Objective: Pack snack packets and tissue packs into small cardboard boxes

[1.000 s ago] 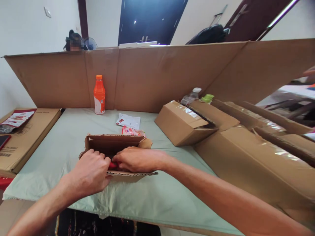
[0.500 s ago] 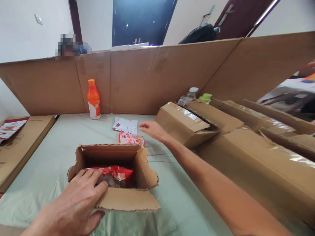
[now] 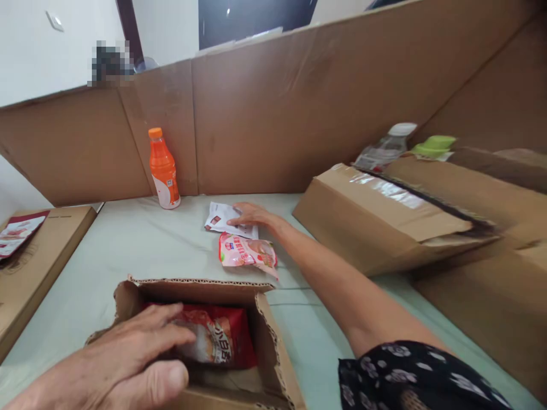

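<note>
I have the right hand laid over the right end of the white packet, which lies flat on the green cloth. Its fingers stretch toward the far edge and its thumb sits apart from them on top; I can't tell whether they pinch it. Just nearer than that hand lies the pink packet, close against the white one. The right arm runs back to a dark floral sleeve.

I see the left hand open, fingers extended and thumb apart, over the left part of the open box. Beneath and just right of its fingertips, the red packet lies inside the box; I can't make out whether they touch it.

Left of the right hand and a bit beyond, the orange bottle stands upright by the cardboard screen. Right of that hand sits a taped carton, with a clear bottle and a green cap behind it. Beyond the left hand, off to its left, a pouch rests on a flat carton.
</note>
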The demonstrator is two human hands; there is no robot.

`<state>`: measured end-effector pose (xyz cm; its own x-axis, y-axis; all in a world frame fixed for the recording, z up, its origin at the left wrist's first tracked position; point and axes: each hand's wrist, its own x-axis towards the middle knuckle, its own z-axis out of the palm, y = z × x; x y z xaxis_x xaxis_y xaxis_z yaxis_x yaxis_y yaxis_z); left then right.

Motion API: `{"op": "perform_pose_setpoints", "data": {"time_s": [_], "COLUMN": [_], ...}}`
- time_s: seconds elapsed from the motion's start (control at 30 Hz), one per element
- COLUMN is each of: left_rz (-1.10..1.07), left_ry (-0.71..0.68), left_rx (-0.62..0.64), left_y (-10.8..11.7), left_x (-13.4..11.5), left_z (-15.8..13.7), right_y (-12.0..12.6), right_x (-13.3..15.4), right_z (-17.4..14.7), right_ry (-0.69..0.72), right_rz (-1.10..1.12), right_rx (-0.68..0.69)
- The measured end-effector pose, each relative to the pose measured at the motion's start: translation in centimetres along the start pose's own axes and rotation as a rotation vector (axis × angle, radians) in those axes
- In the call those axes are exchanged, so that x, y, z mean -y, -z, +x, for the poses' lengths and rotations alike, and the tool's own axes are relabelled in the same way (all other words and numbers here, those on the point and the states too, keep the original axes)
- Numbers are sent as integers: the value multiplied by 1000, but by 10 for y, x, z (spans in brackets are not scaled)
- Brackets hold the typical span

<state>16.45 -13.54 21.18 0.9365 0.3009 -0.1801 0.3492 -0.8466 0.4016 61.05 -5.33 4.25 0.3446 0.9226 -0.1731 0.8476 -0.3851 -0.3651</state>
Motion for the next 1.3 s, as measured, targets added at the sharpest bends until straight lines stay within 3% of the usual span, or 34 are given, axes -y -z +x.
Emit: {"op": "perform_pose_setpoints", "data": {"time_s": [0.13, 0.33, 0.6, 0.77, 0.87, 1.03, 1.13, 1.3], "left_rz": [65, 222, 474, 457, 409, 204, 18, -77], "left_ry": [66, 124, 186, 141, 176, 227, 189, -5], "left_rx": [18, 145, 209, 181, 228, 365, 462, 531], "left_y": [3, -21, -32, -28, -24, -9, 2, 9], "left_x": [-1, -3, -13, -19, -25, -33, -35, -35], "left_z": [23, 49, 63, 58, 51, 34, 21, 5], "right_y": [3, 6, 21, 45, 58, 80, 89, 84], "right_x": [-10, -15, -7, 19, 36, 67, 93, 138], "right_z": [15, 26, -13, -62, -107, -196, -246, -308], "right_ry": [-16, -82, -82, 17, 90, 265, 417, 554], "right_rz": [9, 3, 53, 143, 238, 738, 998, 846], "right_rx": [56, 50, -13, -237, -395, -728, -925, -918]}}
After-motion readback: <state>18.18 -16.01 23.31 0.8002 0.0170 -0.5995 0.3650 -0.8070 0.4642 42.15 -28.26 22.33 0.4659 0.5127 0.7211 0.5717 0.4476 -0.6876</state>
